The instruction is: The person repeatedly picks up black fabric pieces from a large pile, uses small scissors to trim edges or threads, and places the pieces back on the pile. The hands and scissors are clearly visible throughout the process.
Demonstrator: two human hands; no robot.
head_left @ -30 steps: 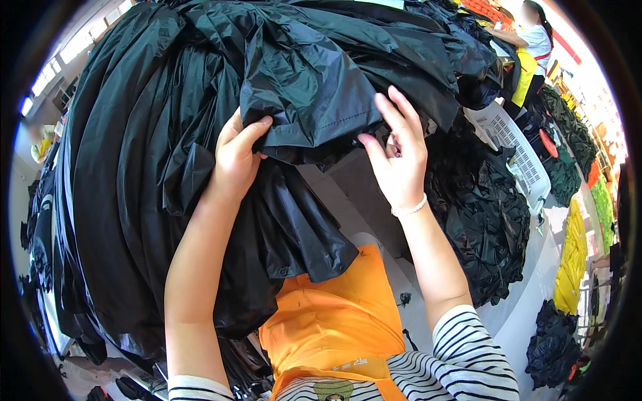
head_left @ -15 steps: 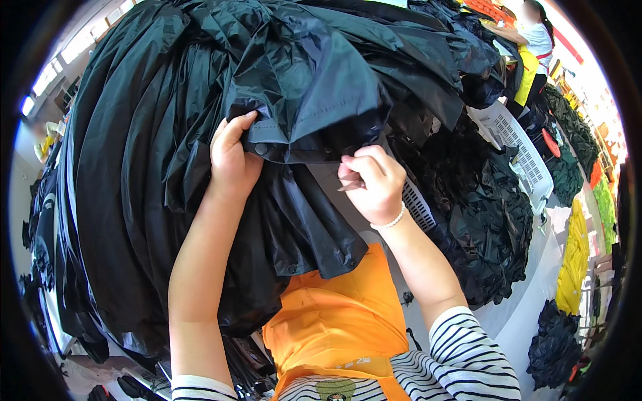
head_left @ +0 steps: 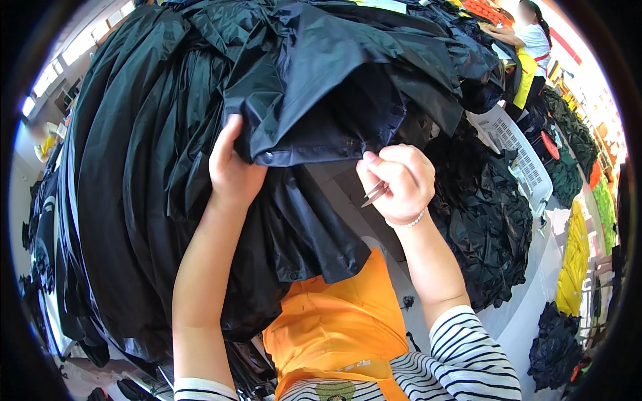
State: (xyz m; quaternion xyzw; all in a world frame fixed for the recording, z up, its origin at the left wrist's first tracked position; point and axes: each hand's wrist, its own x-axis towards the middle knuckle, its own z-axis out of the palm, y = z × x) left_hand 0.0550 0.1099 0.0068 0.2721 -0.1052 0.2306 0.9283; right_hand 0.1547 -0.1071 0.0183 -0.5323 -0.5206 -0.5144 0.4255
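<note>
A glossy black garment [head_left: 287,73] is stretched between my hands, its stitched hem hanging open like a pocket. My left hand [head_left: 235,170] grips the hem's left end, thumb on top, beside a round snap button [head_left: 268,156]. At the other end of the hem, my right hand [head_left: 403,179] is closed, its thumb and forefinger pinching at the edge. Two thin metal tips, apparently thread snips [head_left: 374,193], stick out from under the right hand's curled fingers; the rest of the tool is hidden.
Many black garments [head_left: 127,200] hang in folds on the left. To the right lies a crumpled black heap [head_left: 475,220] by a white plastic basket [head_left: 531,170]. A yellow garment [head_left: 572,260] lies farther right. Another person [head_left: 535,43] works at the far right.
My right hand has shifted right and slightly down, drawing the hem wider. The garment's opening gapes more, and the snip tips show more clearly. My left hand has barely moved.
</note>
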